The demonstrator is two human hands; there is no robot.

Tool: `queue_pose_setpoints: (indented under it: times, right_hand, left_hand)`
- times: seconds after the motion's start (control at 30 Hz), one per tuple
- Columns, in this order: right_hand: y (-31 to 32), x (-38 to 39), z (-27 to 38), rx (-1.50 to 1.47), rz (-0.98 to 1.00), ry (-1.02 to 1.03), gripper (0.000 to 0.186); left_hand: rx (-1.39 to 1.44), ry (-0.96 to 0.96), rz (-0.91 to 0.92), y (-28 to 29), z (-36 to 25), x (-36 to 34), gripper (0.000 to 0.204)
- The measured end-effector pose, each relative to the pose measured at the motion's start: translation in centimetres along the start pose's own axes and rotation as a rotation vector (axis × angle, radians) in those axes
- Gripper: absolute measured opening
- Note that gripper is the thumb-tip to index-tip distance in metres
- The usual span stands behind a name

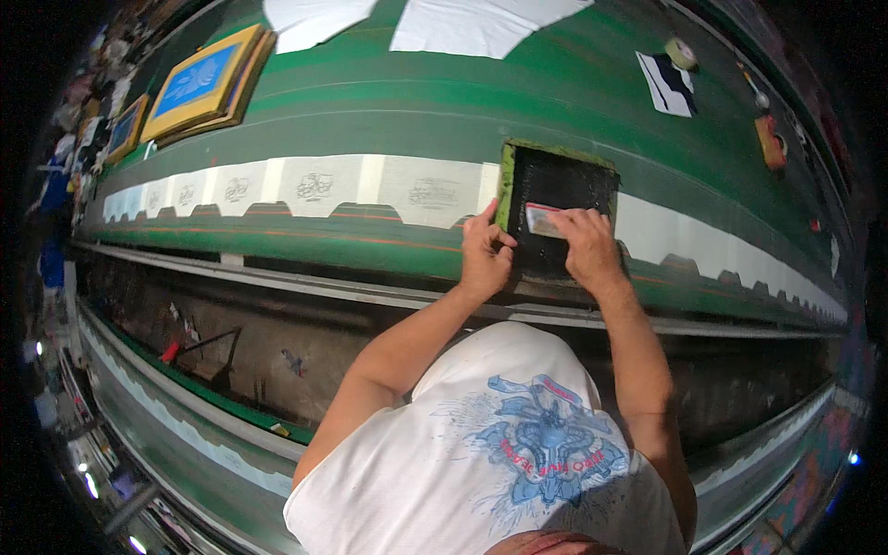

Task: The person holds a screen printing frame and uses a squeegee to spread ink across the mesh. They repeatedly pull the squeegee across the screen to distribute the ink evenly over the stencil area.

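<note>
A screen-printing frame [559, 150] with a dark mesh and green-taped edges lies flat over the row of pale fabric pieces on the green table. My left hand [487, 254] grips its left edge, thumb bent inward. Within the frame, my right hand [589, 245] is closed on a small squeegee [540, 221], holding it against the mesh. Its blade edge is hidden. Left of the frame, fabric pieces [396, 192] carry dark line prints. On the right, the visible fabric pieces [659, 229] look plain white.
Yellow-edged screens [242, 54] with blue mesh are stacked at the far left. White cloth pieces [462, 26] lie along the back. At the far right are a tape roll [682, 54], a black-and-white scrap [664, 85] and an orange-handled tool [770, 143]. A metal rail [370, 289] borders the near side.
</note>
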State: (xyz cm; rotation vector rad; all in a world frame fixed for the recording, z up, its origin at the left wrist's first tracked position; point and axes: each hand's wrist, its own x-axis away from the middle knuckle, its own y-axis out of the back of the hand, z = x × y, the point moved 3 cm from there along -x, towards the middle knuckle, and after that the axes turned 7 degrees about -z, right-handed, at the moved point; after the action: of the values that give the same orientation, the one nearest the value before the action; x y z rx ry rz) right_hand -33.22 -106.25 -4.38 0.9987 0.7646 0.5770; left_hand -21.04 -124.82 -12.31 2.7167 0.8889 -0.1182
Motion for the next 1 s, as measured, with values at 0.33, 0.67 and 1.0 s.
queue_pose_setpoints:
  times: [0.33, 0.67, 1.0]
  right_hand:
    - [1.7, 6.5, 5.1, -0.049, 0.065, -0.069, 0.057]
    - [3.9, 11.1, 0.8, -0.277, -0.289, -0.351, 0.042]
    - [6.4, 20.6, -10.1, -0.614, -0.433, -0.629, 0.036]
  left_hand:
    - [-0.034, -0.096, 0.013, 0.0, 1.1, -0.1, 0.022]
    - [-0.088, -0.095, -0.014, 0.3, -1.1, -0.3, 0.028]
    - [-0.067, -0.207, -0.014, -11.4, -5.7, 2.9, 0.025]
